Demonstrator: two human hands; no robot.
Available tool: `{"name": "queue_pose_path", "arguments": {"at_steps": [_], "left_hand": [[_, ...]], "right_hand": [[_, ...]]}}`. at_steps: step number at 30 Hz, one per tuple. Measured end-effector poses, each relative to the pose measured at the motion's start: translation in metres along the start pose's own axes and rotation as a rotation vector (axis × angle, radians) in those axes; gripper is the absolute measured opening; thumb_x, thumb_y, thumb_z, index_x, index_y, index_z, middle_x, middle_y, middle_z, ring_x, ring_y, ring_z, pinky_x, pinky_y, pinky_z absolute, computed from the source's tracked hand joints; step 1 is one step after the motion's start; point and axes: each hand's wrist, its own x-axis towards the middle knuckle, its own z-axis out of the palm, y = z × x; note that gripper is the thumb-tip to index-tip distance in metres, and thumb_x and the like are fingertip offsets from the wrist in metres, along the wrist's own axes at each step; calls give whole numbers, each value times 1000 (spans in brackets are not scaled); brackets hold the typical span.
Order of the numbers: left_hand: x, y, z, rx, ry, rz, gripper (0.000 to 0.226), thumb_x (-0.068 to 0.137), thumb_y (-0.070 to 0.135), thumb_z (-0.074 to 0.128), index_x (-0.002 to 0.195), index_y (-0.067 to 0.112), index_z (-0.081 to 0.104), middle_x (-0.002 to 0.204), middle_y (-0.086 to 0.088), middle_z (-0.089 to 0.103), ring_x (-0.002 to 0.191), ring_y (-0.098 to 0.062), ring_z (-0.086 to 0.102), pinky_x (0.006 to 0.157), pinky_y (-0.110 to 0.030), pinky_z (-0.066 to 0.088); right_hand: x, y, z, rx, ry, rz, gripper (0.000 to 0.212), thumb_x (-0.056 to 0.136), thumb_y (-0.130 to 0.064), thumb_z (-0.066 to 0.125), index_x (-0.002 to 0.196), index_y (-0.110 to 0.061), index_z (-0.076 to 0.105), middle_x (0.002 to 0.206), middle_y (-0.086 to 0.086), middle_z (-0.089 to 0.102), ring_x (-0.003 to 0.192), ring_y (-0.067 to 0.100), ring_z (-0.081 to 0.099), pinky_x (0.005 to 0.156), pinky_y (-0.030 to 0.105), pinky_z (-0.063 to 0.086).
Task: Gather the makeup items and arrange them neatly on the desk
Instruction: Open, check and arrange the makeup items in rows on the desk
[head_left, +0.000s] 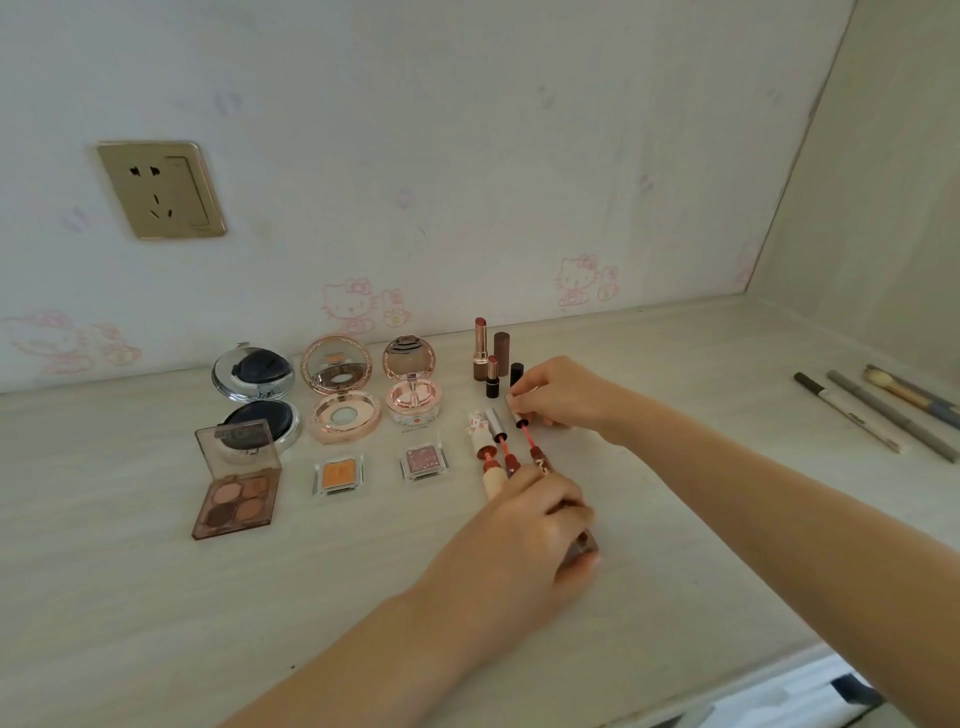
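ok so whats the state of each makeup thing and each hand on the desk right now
black compact: open, lid up
rose-gold compact: open, lid up
small pink compact: open, lid up
eyeshadow palette: open, clear lid raised
tall lipstick: upright, uncapped
short lipstick: upright, uncapped
lip gloss wand: pulled out of its tube
right hand: pinches the wand's cap
left hand: grips the gloss tube

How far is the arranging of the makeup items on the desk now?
Mostly done: three open compacts, the palette and two small eyeshadow pans lie in rows, lipsticks stand behind. In hand: right hand and left hand are placing a lip gloss. Left: pencils and brush at far right.
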Motion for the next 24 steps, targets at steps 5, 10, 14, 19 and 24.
{"name": "queue_pose_path", "arguments": {"at_steps": [5, 10, 14, 19, 24], "left_hand": [[0, -2, -1, 29, 8, 32, 30, 86, 38, 54, 88, 15, 73, 91, 4, 63, 94, -13, 51, 84, -23, 41], [-1, -2, -2, 31, 17, 56, 31, 87, 38, 52, 90, 15, 73, 93, 4, 64, 95, -15, 52, 86, -23, 41], [-2, -2, -2, 31, 11, 59, 31, 87, 38, 53, 91, 15, 73, 94, 4, 64, 94, -15, 53, 86, -22, 41], [-3, -3, -3, 26, 8, 46, 29, 87, 38, 53, 93, 17, 73, 97, 5, 63, 96, -13, 51, 88, -21, 39], [-2, -4, -5, 15, -9, 38, 29, 87, 38, 58, 99, 16, 73, 103, 5, 67, 102, -11, 56, 93, -20, 40]], "right_hand": [[1, 2, 2, -18, 4, -16, 18, 87, -15, 64, 102, -8, 72, 88, 4, 67, 68, 8, 53, 60, 17, 40], [2, 2, 4, -44, 8, -33, 18, 87, -17, 65, 101, -8, 73, 87, 1, 66, 73, 9, 54, 67, 20, 42], [1, 3, 4, -67, 24, -54, 17, 87, -16, 65, 98, -8, 73, 75, -4, 62, 65, 6, 50, 61, 19, 39], [-3, 3, 9, -219, 79, -122, 19, 88, -21, 62, 97, -8, 73, 82, -2, 63, 80, 14, 56, 65, 20, 42], [-18, 7, 2, -360, 105, -174, 31, 95, -31, 51, 113, -11, 66, 108, 5, 67, 100, 20, 60, 83, 27, 46]]}}
